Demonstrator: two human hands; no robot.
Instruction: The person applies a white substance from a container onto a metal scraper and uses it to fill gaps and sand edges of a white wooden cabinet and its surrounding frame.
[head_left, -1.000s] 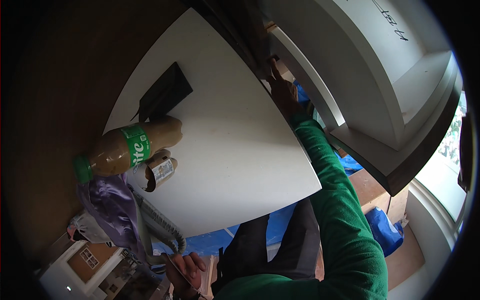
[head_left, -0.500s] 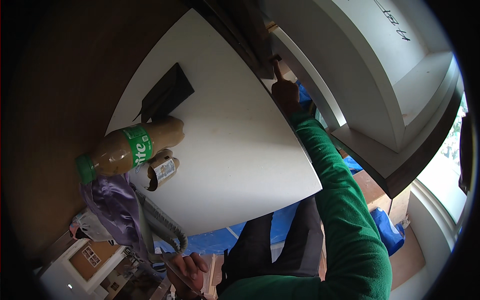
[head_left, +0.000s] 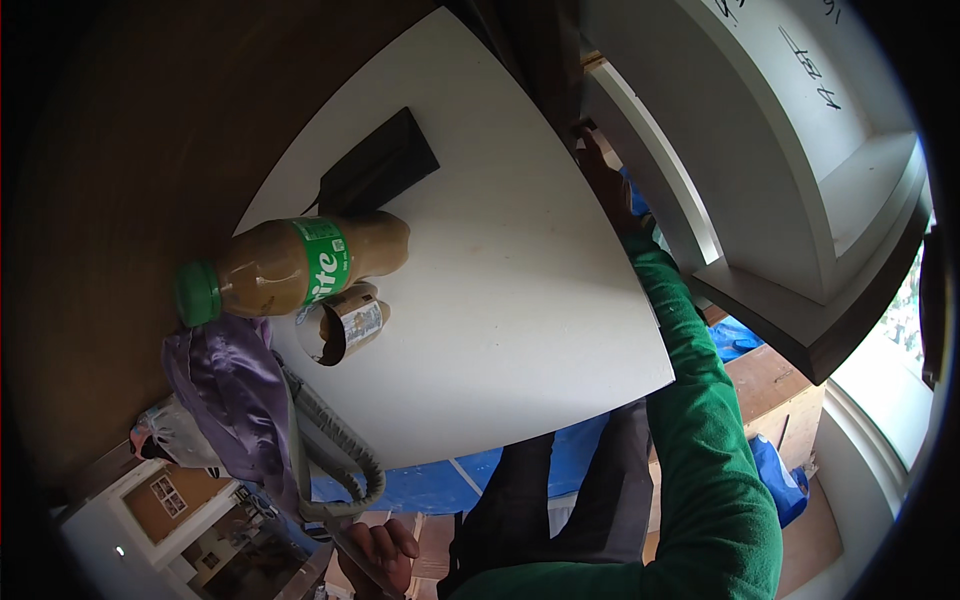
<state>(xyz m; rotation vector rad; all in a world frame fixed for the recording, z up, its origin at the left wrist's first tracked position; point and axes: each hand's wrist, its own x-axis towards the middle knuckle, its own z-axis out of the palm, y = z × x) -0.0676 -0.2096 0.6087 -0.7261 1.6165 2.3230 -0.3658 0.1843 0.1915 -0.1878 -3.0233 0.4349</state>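
Note:
My right hand [head_left: 606,182] reaches into the shaded gap beyond the right edge of a white panel [head_left: 520,290]. A finger stretches up to a small dark spot [head_left: 585,127] on the pale edge there; its other fingers are hard to see. At the lower left, my left hand [head_left: 383,550] has curled fingers. A grey strap [head_left: 340,478] with a ruffled edge runs down beside it; whether the fingers grip it is hidden. On the panel lie a green-capped plastic bottle [head_left: 265,275] of brown liquid, a cut-off bottle piece [head_left: 352,325] and a flat black piece [head_left: 385,165].
White shelving [head_left: 760,180] with handwritten marks rises at the right. Purple satin cloth [head_left: 235,400] hangs at the panel's left edge. Blue sheeting [head_left: 420,488] spreads below the panel. A blue bag [head_left: 775,480] stands at the lower right, near a brown board [head_left: 765,380].
The view has shifted, so the panel and bottle sit farther right and the bottle slightly higher. My right hand stays in the gap, turned more edge-on. My left hand keeps its curled shape.

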